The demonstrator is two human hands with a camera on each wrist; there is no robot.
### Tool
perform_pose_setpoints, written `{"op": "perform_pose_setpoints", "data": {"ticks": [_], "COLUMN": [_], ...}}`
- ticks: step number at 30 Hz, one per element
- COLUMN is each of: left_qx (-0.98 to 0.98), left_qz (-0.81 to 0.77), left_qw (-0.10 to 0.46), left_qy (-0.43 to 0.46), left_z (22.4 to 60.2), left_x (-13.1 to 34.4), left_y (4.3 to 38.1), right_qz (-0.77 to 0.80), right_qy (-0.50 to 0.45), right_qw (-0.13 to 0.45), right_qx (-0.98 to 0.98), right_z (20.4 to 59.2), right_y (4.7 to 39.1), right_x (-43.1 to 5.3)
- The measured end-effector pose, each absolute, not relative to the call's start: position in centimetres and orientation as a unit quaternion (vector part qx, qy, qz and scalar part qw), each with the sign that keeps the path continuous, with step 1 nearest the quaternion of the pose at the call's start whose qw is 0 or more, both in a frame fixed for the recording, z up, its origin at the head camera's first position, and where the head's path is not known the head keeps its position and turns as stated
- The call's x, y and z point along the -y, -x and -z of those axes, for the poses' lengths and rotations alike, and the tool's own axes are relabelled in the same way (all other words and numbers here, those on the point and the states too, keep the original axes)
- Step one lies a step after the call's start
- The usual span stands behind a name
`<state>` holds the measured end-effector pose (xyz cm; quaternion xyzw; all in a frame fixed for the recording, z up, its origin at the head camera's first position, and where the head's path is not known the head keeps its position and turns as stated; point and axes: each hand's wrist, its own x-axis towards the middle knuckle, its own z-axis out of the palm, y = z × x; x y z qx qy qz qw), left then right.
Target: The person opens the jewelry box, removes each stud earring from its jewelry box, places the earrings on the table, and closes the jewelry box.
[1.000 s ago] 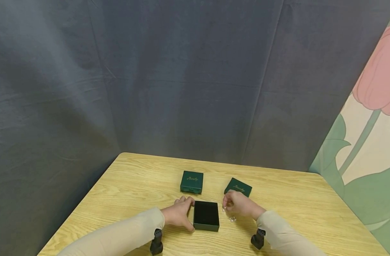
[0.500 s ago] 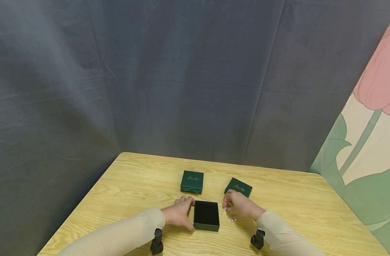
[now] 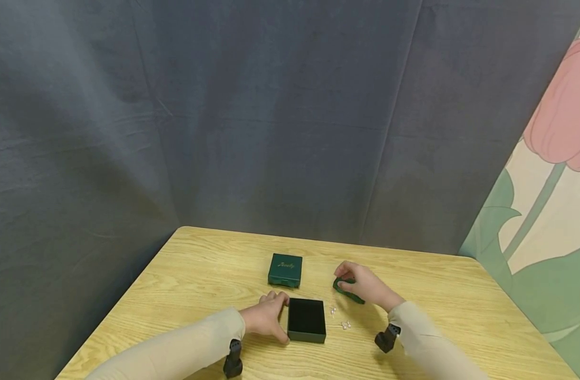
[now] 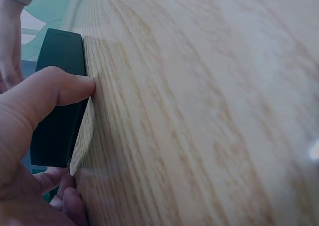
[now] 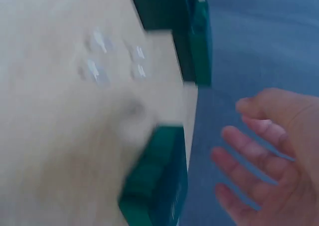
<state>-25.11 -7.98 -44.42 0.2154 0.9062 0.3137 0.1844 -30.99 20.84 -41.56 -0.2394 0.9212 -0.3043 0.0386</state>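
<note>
A small box [image 3: 306, 317] with a black inside and dark green sides stands uncovered on the wooden table [image 3: 214, 264]. My left hand [image 3: 268, 316] rests at its left side, thumb at the near corner and index finger at the far corner. In the left wrist view the thumb lies across the box's green side [image 4: 57, 121]. My right hand [image 3: 363, 285] is over a green lid [image 3: 351, 293], hiding most of its top. The right wrist view shows the right fingers [image 5: 249, 156] spread and apart from the lid [image 5: 157, 176]. Small clear jewelry pieces [image 3: 346, 325] lie right of the box.
A second green box [image 3: 285, 268] with gold lettering, its lid on, sits behind the uncovered one. Dark cloth [image 3: 290, 132] hangs beyond the table's far edge. A wall with a painted tulip [image 3: 561, 105] is at the right.
My right hand has let go of a small clear jewelry piece beside the box and moved back over the green lid. The left hand and box have stayed put.
</note>
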Motion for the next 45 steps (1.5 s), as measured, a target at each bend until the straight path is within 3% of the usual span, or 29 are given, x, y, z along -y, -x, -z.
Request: {"op": "perform_pose_setpoints", "data": {"ticks": [5, 12, 15, 23, 31, 40, 45], "left_qx": [-0.904, -0.902, -0.903, -0.905, -0.905, -0.908, -0.912], "left_qz": [-0.317, -0.317, -0.317, -0.314, -0.313, -0.307, -0.297], "left_qw": [0.195, 0.202, 0.197, 0.191, 0.198, 0.198, 0.196], "left_qy": [-0.210, -0.211, -0.213, -0.213, -0.210, -0.207, -0.206], "left_z": [44.4, 44.7, 44.8, 44.8, 44.9, 44.7, 44.6], "left_x": [8.1, 8.0, 7.9, 7.9, 7.9, 7.9, 7.8], "left_y": [25.1, 25.3, 25.3, 25.3, 25.4, 25.4, 25.5], "right_qz": [0.275, 0.196, 0.179, 0.202, 0.238, 0.297, 0.316], "right_qy": [0.207, 0.208, 0.193, 0.192, 0.242, 0.307, 0.346], "right_qw": [0.031, 0.169, 0.188, 0.130, 0.063, -0.013, -0.018], "right_qx": [-0.938, -0.943, -0.946, -0.952, -0.938, -0.904, -0.883], "right_z": [41.8, 43.6, 44.1, 44.2, 41.6, 38.2, 38.3], "right_y": [33.1, 33.9, 33.8, 34.1, 33.9, 31.1, 29.3], "right_x": [-22.2, -23.7, -23.9, -23.7, -22.2, -18.4, -16.5]}}
